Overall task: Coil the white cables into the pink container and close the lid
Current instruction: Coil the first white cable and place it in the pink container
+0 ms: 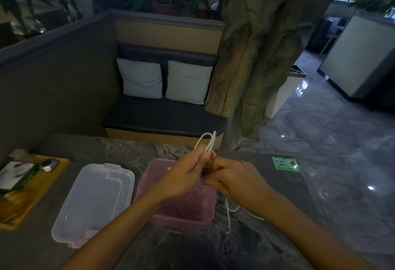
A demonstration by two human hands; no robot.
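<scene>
Step in hand: I am coiling, I judge; no cable shows in the pink container yet, and the lid is off.
Left hand: my left hand pinches the white cable between thumb and fingers, its folded loops standing up above my knuckles.
Right hand: my right hand is curled in against the left, just below the loops; it seems to be feeding the cable, though its fingertips are hidden (so I cannot tell how firmly they grip).
Loose tail: the rest of the cable hangs from under my right hand onto the table, just beside the container's right wall.
Next move: probably another turn onto the bundle, drawing up the tail, then lowering the coil straight down.
Edges: both hands hover over the container's far rim; the lid lies flat just left of it, near but not touching.
Open room: bare table on the right and toward me; a wooden tray sits well apart on the left.
</scene>
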